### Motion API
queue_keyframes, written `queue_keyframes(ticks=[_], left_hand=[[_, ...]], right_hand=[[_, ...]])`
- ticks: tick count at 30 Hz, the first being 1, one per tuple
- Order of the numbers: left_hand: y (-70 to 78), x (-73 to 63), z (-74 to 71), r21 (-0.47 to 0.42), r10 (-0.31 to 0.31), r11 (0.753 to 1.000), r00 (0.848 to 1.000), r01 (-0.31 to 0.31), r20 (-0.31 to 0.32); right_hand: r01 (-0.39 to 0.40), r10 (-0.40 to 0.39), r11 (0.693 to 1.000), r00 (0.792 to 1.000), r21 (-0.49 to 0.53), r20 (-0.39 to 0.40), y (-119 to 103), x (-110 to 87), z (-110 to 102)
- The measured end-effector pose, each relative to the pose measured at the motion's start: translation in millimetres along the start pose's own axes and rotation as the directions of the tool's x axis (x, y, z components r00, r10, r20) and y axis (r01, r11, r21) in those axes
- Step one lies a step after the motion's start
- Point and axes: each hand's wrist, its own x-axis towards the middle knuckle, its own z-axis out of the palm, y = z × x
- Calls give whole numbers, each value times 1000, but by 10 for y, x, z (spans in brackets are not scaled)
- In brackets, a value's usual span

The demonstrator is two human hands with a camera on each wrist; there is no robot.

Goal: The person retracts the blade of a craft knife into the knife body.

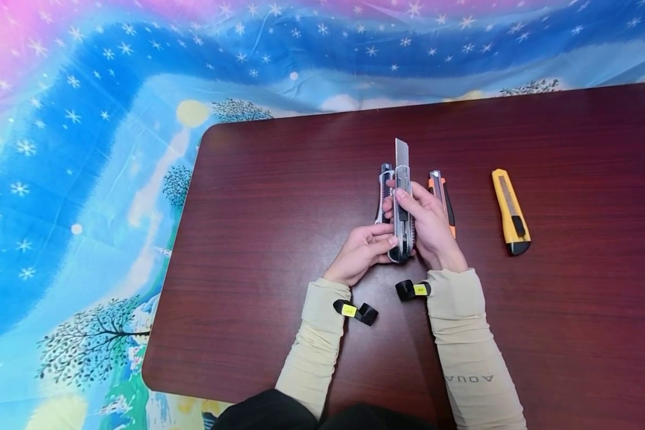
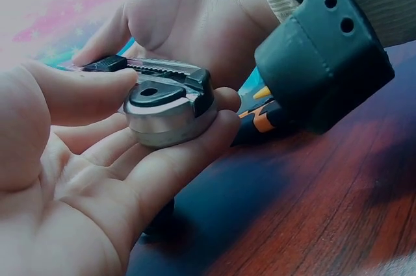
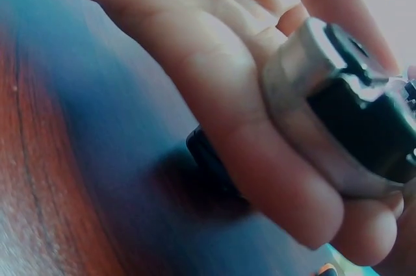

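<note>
A silver and black utility knife (image 1: 402,227) is held upright over the table in both hands, its wide blade (image 1: 402,153) extended at the top. My left hand (image 1: 361,249) pinches the black lower end, thumb on top and fingers beneath, as the left wrist view shows on the knife's rounded end (image 2: 172,120). My right hand (image 1: 432,230) grips the middle of the body from the right, with the thumb lying along the slider side. In the right wrist view, fingers (image 3: 214,87) support the metal end of the knife (image 3: 292,87).
Behind the hands lies a grey and black utility knife (image 1: 384,194), partly hidden. An orange and black knife (image 1: 448,206) lies just beyond the right hand. Farther right is a yellow knife (image 1: 507,206) with a black end. Everything rests on a dark red-brown table (image 1: 258,239).
</note>
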Motion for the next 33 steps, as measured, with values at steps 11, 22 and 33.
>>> queue_keyframes(ticks=[11,22,33], left_hand=[[-2,5,-2,-7,1,1000,1000,-1,2],[-3,20,-5,-6,3,1000,1000,-4,-6],[0,2,-4,-7,15,1000,1000,-15,5]], right_hand=[[-5,5,1000,1000,2,14,-9,0,-2],[10,-10,1000,999,14,42,-12,2,-19],[31,-35,999,993,38,112,10,-19,-34]])
